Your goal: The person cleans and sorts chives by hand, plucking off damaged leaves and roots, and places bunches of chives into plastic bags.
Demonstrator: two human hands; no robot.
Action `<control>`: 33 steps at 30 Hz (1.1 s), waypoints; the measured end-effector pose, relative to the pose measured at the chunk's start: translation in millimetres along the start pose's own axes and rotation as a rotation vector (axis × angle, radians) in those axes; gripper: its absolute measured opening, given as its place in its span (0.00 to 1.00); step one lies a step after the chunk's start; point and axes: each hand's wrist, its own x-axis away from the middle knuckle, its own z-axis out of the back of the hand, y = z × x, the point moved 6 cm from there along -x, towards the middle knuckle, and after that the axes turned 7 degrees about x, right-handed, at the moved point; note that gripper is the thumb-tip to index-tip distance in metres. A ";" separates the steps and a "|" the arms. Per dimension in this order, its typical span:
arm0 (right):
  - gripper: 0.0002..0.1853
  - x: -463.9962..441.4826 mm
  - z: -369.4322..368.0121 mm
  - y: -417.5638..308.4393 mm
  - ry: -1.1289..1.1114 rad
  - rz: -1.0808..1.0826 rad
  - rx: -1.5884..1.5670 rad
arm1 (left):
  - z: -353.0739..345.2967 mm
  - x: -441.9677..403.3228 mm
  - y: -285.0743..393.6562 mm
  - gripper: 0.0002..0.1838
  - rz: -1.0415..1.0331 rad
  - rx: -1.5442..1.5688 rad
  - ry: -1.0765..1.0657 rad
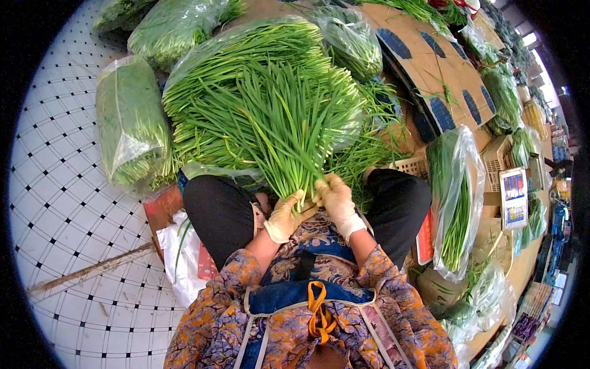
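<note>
Both my hands wear thin pale gloves and meet in front of my lap. My left hand [285, 218] is wrapped round the lower ends of a bunch of long green leaves [279, 129], which fans out away from me. Close to its right, my right hand [335, 200] has its fingers pressed together at a green blade on the bunch's right side. Beneath and beyond the bunch lies a large heap of the same greens [209, 80] in an open clear plastic bag. Loose stalks [362, 163] lie right of the heap.
Bagged greens [132, 123] stand at the left on the tiled floor [74, 203]. White plastic bags [181, 255] lie by my left knee. On the right are flattened cardboard [430, 61], a long bag of greens [452, 203], a scale display [514, 197] and crates [495, 157].
</note>
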 end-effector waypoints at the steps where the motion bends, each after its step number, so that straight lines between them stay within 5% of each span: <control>1: 0.09 -1.2 1.9 1.4 0.013 -0.044 -0.325 | -0.8 1.0 -3.5 0.15 0.072 0.078 -0.037; 6: 0.16 -3.4 -8.5 31.0 -0.080 -0.202 -0.253 | -3.4 -1.3 -9.6 0.18 0.123 0.126 -0.101; 8: 0.18 -9.5 -6.1 22.0 0.047 0.181 0.487 | -6.4 0.0 -10.2 0.18 0.098 0.115 -0.070; 13: 0.19 -13.8 8.6 -21.0 -0.013 0.188 0.928 | -3.5 -0.3 -8.3 0.14 0.164 0.231 -0.036; 16: 0.16 -11.5 18.2 -54.5 0.193 0.416 0.715 | -0.9 -0.2 -9.3 0.15 0.165 0.222 -0.025; 22: 0.15 -55.9 -9.3 -27.4 -0.065 -0.015 0.650 | 9.9 -2.8 -10.1 0.13 0.060 0.174 0.025; 24: 0.14 -66.8 -8.1 -10.2 -0.094 0.006 0.566 | 2.7 1.4 -6.1 0.13 0.109 0.189 -0.005; 26: 0.15 -64.8 -2.2 0.0 -0.076 -0.121 0.204 | -0.8 2.3 -4.1 0.13 0.159 0.210 -0.039; 29: 0.17 -38.7 10.7 -11.6 0.019 -0.013 0.384 | -2.8 1.9 -9.0 0.14 0.229 0.327 -0.085; 32: 0.28 -7.3 -6.9 -33.7 -0.181 0.086 0.896 | 10.0 -4.3 -10.0 0.15 0.038 0.075 -0.027; 33: 0.25 -8.3 -8.6 -22.4 -0.163 0.089 0.847 | 13.2 -5.9 -10.0 0.15 -0.009 0.071 -0.046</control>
